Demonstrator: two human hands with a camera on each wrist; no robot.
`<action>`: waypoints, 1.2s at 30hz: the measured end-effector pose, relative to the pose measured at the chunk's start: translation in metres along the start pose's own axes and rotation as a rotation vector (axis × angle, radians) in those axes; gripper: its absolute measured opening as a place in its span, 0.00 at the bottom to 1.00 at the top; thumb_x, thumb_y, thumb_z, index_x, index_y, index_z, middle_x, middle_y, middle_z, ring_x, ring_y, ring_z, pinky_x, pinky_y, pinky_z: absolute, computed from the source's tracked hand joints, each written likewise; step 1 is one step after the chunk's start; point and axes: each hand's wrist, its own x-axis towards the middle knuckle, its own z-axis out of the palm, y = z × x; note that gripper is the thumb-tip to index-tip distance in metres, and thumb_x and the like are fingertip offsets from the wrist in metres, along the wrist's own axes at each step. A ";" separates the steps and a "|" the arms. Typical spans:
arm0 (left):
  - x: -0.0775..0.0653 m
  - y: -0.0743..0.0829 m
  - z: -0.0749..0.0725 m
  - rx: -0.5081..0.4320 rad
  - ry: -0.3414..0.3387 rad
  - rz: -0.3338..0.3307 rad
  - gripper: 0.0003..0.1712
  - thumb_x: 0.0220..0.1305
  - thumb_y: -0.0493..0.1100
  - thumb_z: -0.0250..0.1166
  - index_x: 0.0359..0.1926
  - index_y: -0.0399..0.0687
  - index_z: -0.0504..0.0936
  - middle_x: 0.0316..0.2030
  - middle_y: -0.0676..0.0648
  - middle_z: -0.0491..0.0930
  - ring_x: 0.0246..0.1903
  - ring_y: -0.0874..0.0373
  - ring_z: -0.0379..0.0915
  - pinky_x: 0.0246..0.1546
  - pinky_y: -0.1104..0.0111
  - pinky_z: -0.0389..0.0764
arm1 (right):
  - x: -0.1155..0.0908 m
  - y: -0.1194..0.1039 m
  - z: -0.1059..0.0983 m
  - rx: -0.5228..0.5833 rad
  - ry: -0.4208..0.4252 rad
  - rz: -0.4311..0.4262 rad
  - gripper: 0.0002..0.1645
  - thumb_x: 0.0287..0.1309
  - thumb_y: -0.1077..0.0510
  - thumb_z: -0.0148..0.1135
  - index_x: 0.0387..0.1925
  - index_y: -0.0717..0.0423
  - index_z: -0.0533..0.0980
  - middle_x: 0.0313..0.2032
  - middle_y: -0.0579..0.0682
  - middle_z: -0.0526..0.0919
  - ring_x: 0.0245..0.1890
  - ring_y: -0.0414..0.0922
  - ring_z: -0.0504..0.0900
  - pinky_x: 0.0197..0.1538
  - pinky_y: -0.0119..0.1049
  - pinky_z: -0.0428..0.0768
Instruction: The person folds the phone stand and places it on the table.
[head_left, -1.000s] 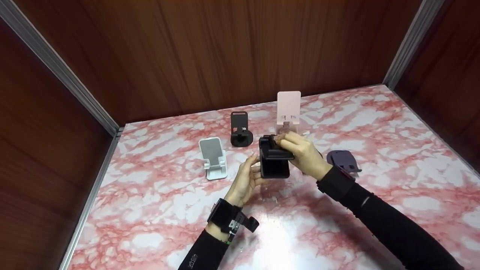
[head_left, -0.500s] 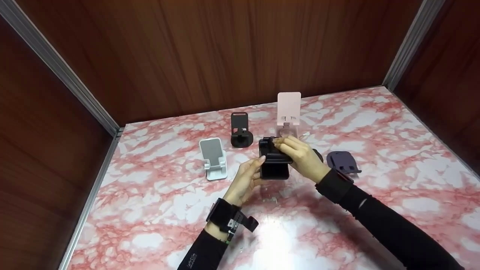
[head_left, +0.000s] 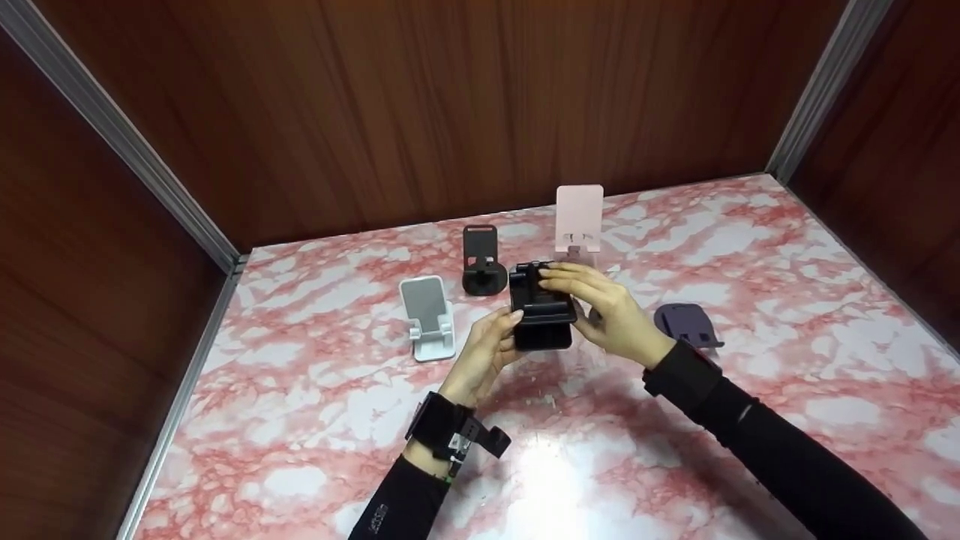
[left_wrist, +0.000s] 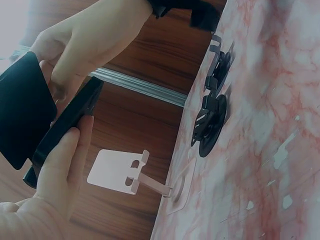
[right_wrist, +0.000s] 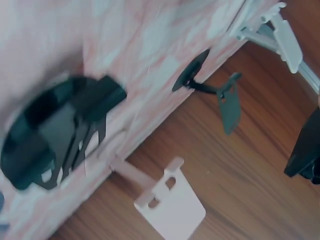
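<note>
A black folding phone stand [head_left: 541, 330] is held above the table between both hands. My left hand [head_left: 484, 349] grips its left side, with the thumb on the near left edge and the fingers underneath. From the right, my right hand [head_left: 607, 307] holds the upper part, fingers laid across the hinge and thumb at the right edge. Two black plates [left_wrist: 25, 110] show angled apart in the left wrist view. Only a dark corner of the held stand [right_wrist: 306, 145] appears in the right wrist view. The fingers partly cover the hinge.
On the marbled table [head_left: 300, 450] are a white phone stand [head_left: 427, 319], a black round-based stand [head_left: 481, 259], a pink stand [head_left: 579, 217] and a purple folded stand [head_left: 686, 324]. Another black folded stand [right_wrist: 55, 130] lies near my right hand. Wooden panels [head_left: 450, 112] enclose the table.
The upper plate has swung down closer to the lower one. The held stand has shifted slightly left and up, and my right fingers have straightened across its top.
</note>
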 end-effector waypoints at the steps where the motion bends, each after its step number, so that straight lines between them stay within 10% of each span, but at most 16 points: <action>1: 0.000 0.001 0.000 0.005 -0.003 0.003 0.35 0.61 0.47 0.58 0.62 0.25 0.64 0.46 0.40 0.81 0.40 0.55 0.80 0.47 0.65 0.81 | -0.001 0.000 0.001 0.011 0.019 0.011 0.36 0.42 0.83 0.54 0.56 0.61 0.77 0.57 0.57 0.78 0.60 0.57 0.72 0.66 0.45 0.67; 10: -0.001 0.006 -0.002 0.025 -0.021 0.037 0.37 0.62 0.46 0.58 0.65 0.26 0.62 0.49 0.37 0.80 0.43 0.54 0.80 0.48 0.64 0.81 | 0.005 -0.024 -0.004 0.160 0.214 0.275 0.20 0.59 0.80 0.49 0.52 0.73 0.74 0.52 0.67 0.76 0.55 0.57 0.74 0.63 0.47 0.71; 20: 0.002 0.004 -0.002 0.028 -0.010 0.043 0.37 0.63 0.45 0.56 0.66 0.25 0.60 0.52 0.34 0.78 0.46 0.52 0.79 0.49 0.63 0.80 | -0.007 -0.028 -0.011 0.578 0.001 0.844 0.30 0.72 0.54 0.51 0.69 0.65 0.61 0.59 0.61 0.72 0.59 0.51 0.72 0.61 0.39 0.73; 36: 0.001 0.003 -0.004 0.022 0.008 0.061 0.35 0.64 0.42 0.56 0.67 0.25 0.60 0.52 0.35 0.77 0.45 0.53 0.79 0.48 0.64 0.81 | -0.008 -0.029 -0.005 0.987 0.033 0.955 0.34 0.72 0.60 0.49 0.72 0.69 0.51 0.71 0.61 0.55 0.61 0.43 0.70 0.61 0.39 0.73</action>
